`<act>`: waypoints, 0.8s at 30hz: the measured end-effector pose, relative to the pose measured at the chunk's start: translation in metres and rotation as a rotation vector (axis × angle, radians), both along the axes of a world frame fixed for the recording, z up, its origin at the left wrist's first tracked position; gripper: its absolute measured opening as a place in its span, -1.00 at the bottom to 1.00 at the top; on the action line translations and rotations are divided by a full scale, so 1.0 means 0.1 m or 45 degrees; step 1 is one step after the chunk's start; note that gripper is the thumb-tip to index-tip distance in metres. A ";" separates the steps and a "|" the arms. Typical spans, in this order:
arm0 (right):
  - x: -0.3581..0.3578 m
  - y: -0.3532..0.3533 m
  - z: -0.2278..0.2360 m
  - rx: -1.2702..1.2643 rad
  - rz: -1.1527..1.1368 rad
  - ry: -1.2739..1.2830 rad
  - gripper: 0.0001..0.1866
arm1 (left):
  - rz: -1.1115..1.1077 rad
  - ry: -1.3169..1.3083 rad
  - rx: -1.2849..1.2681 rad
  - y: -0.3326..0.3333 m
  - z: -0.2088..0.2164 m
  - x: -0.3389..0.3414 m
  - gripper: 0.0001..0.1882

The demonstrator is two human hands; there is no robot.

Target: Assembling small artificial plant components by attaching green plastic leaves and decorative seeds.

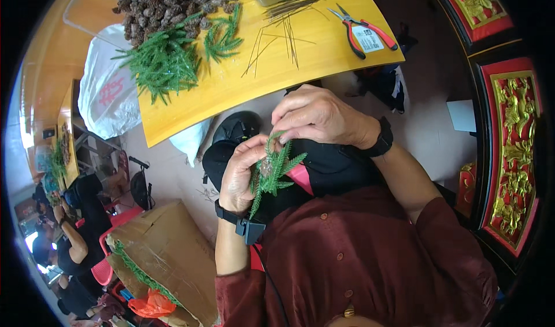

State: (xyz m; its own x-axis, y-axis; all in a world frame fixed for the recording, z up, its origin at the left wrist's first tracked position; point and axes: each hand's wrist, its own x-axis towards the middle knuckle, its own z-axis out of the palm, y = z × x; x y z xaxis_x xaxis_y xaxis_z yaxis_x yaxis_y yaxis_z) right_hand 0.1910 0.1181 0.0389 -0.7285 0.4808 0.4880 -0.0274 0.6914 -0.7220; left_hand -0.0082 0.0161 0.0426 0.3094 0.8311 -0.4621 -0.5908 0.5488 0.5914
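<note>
Left hand (238, 171): fingers curled around one side of the green sprig (278, 168), thumb and forefinger near its top, presumably to steady it. Right hand (317, 119): thumb and fingertips pinched together at the sprig's upper end, likely for fine control. The sprig sat between both hands, above my lap, just off the table (217, 101) (perhaps kept low for elbow room). Pliers (348, 22) and wires (292, 44) lay before me, seemingly for easy reach.

Materials: sprig feathery, narrow-needled, branches splayed downward (brownish patch inside, unidentified). Pine cones (162, 9) rough, dark, scaly, heaped. Wires thin, mostly straight, loosely fanned. Pliers slender-nosed metal, handles curved, red and black. Table smooth, yellow.
</note>
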 end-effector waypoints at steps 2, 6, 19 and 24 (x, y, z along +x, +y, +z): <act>0.01 -0.01 0.00 -0.001 -0.010 -0.014 -0.85 | 0.037 0.015 -0.063 0.00 0.04 0.04 -0.89; 0.02 -0.03 0.03 -0.035 -0.051 -0.077 -0.90 | 0.076 0.167 0.014 -0.04 0.06 0.07 -0.91; -0.02 -0.09 -0.14 -0.658 -0.230 -0.352 -0.90 | 0.022 2.562 1.407 0.02 0.00 0.35 -0.89; 0.03 -0.01 -0.14 -0.578 -0.535 -0.004 -0.86 | 0.221 2.133 1.069 0.03 -0.06 0.25 -0.96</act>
State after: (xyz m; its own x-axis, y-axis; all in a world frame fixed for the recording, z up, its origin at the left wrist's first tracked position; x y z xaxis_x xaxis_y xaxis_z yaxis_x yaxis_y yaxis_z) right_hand 0.1938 0.1168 0.0247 -0.4328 0.8861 0.1659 0.1829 0.2665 -0.9463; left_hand 0.0168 0.0196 0.0364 -0.0724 0.9401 0.3330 0.7967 -0.1463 0.5864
